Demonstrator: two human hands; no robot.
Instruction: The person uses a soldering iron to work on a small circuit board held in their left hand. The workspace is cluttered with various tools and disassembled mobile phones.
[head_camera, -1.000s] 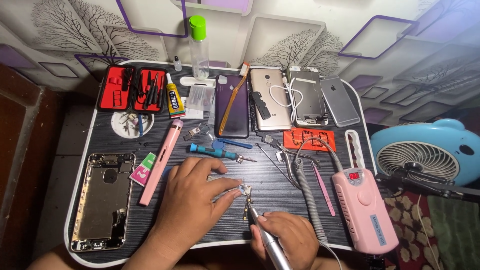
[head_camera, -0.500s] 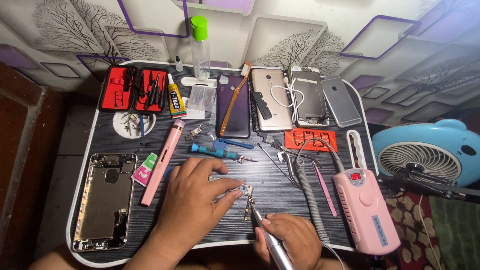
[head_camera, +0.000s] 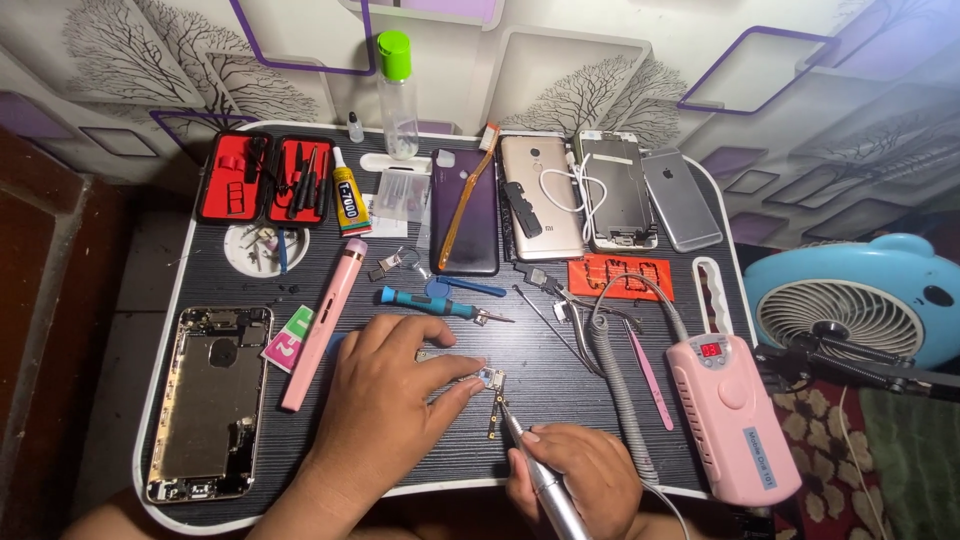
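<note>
On the table, head view:
Left hand (head_camera: 385, 395): flat on the table (head_camera: 560, 385), fingertips pinning a small circuit part (head_camera: 490, 380).
Right hand (head_camera: 580, 475): grip clamped on a pen-shaped rotary tool (head_camera: 540, 475), tip at the part.
Circuit part: table front centre, between both hands.
Nearby: pink control box (head_camera: 730, 415), blue screwdriver (head_camera: 430, 303), open phone frame (head_camera: 210, 400).

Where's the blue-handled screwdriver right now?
In the head view the blue-handled screwdriver lies flat mid-table, just beyond the left hand, between the pink pen-shaped tool on its left and the metal tweezers on its right.
</note>
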